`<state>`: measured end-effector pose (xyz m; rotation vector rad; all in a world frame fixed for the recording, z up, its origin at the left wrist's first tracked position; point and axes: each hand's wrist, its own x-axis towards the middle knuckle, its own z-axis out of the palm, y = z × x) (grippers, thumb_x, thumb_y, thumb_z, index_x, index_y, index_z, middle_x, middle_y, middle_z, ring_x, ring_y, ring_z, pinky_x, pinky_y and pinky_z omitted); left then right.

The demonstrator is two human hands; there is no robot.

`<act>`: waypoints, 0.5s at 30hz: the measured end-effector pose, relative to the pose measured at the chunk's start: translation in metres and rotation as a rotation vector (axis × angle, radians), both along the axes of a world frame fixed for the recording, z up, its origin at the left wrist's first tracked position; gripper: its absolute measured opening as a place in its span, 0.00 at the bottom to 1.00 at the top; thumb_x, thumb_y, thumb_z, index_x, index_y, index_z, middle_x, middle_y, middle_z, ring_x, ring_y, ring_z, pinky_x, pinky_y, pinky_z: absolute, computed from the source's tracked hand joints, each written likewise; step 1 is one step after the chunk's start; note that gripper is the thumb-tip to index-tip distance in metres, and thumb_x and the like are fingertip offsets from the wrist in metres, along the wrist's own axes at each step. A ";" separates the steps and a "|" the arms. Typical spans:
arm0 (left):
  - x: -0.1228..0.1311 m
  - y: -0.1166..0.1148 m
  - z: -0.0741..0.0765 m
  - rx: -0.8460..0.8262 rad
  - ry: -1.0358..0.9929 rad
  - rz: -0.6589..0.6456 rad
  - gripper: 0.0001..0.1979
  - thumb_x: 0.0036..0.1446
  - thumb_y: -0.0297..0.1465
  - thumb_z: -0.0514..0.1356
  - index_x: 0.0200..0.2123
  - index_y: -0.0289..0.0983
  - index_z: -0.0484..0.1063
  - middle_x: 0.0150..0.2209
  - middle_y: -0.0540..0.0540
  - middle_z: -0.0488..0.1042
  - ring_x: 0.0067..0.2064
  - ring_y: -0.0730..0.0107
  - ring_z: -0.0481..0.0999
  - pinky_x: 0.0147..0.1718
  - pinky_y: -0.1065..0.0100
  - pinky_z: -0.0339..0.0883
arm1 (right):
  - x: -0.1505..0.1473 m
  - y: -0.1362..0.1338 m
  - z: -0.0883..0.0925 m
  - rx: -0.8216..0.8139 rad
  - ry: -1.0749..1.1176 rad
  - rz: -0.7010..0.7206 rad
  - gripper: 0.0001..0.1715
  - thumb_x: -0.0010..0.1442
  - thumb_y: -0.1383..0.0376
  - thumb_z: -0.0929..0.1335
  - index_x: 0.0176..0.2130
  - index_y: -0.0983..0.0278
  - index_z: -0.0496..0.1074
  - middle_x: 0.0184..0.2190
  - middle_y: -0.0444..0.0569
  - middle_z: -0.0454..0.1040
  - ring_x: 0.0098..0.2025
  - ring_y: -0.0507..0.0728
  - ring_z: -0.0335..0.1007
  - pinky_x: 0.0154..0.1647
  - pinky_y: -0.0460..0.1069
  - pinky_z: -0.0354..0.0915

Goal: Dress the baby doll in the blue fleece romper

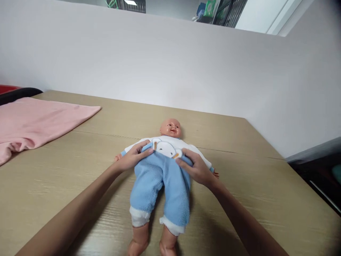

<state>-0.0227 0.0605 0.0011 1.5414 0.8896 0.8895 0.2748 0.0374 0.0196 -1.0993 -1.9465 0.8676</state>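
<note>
A baby doll [171, 128] lies on its back on the wooden table [239, 149], head away from me. It wears a white top and light blue trousers [160, 181] with white cuffs. My left hand [133, 158] pinches the trousers' waistband at the doll's right hip. On the other hip, my right hand [195, 167] grips the same waistband, fingers curled into the fabric. The doll's bare feet reach the bottom edge of the view.
A pink cloth [34, 122] lies spread at the table's left. Behind it sits a dark and red object [13, 93]. A white partition wall [170, 60] runs along the back edge. The table's right edge drops to a dark floor area [317, 174].
</note>
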 end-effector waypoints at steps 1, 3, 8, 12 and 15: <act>0.003 0.004 0.000 -0.035 -0.015 0.020 0.19 0.69 0.50 0.64 0.46 0.40 0.75 0.43 0.48 0.74 0.43 0.63 0.72 0.43 0.67 0.66 | -0.002 0.007 -0.004 -0.060 0.067 -0.075 0.21 0.70 0.46 0.69 0.36 0.59 0.73 0.34 0.45 0.72 0.39 0.58 0.66 0.44 0.52 0.64; 0.003 0.009 -0.003 -0.067 0.017 0.047 0.19 0.69 0.51 0.64 0.46 0.40 0.77 0.44 0.48 0.76 0.44 0.61 0.73 0.43 0.67 0.67 | -0.003 0.018 -0.018 -0.141 0.143 -0.207 0.25 0.70 0.42 0.65 0.40 0.59 0.74 0.38 0.46 0.75 0.42 0.59 0.69 0.47 0.52 0.66; -0.015 0.003 -0.024 -0.024 0.208 0.015 0.20 0.67 0.51 0.63 0.49 0.41 0.79 0.48 0.45 0.79 0.52 0.50 0.75 0.52 0.61 0.68 | 0.013 0.005 -0.055 -0.211 0.105 -0.354 0.30 0.64 0.37 0.70 0.33 0.60 0.73 0.31 0.46 0.73 0.38 0.61 0.68 0.44 0.54 0.66; -0.019 -0.016 -0.034 0.052 0.268 0.143 0.19 0.67 0.48 0.62 0.51 0.41 0.76 0.49 0.44 0.79 0.54 0.48 0.74 0.59 0.56 0.65 | 0.024 -0.022 -0.067 -0.249 0.131 -0.409 0.29 0.63 0.36 0.71 0.37 0.59 0.74 0.34 0.46 0.75 0.40 0.62 0.69 0.45 0.54 0.68; -0.008 -0.023 -0.036 -0.019 0.155 0.232 0.19 0.68 0.49 0.62 0.49 0.40 0.75 0.48 0.45 0.78 0.53 0.51 0.74 0.58 0.57 0.66 | 0.023 -0.027 -0.073 -0.285 0.198 -0.430 0.28 0.66 0.37 0.68 0.40 0.57 0.73 0.36 0.47 0.76 0.42 0.62 0.71 0.46 0.54 0.70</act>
